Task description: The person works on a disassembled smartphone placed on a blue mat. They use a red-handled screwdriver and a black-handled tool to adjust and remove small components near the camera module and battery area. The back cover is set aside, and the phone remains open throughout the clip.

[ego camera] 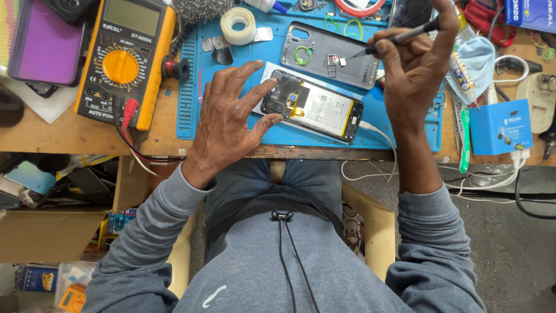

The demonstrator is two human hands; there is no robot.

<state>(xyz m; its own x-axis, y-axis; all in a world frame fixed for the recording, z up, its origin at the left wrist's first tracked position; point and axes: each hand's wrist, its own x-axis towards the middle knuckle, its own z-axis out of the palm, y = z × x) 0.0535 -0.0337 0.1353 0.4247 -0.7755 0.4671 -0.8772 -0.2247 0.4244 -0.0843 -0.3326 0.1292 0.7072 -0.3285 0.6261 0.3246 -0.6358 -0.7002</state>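
An opened phone (317, 105) lies back-up on a blue work mat (405, 130), its battery and circuit board exposed. My left hand (227, 119) rests on the phone's left end, fingers spread, thumb and forefinger pinning it down. My right hand (412, 64) is raised over the mat and holds a thin dark tool (399, 38) whose tip points at small parts on the phone's grey back cover (330, 52). A white cable (382, 139) runs from the phone's right end off the table edge.
A yellow multimeter (124, 58) with red and black leads sits at left. A tape roll (238, 25) lies on the mat's top edge, a blue box (500, 126) and a glue tube (461, 71) at right. Boxes and clutter fill the shelf below left.
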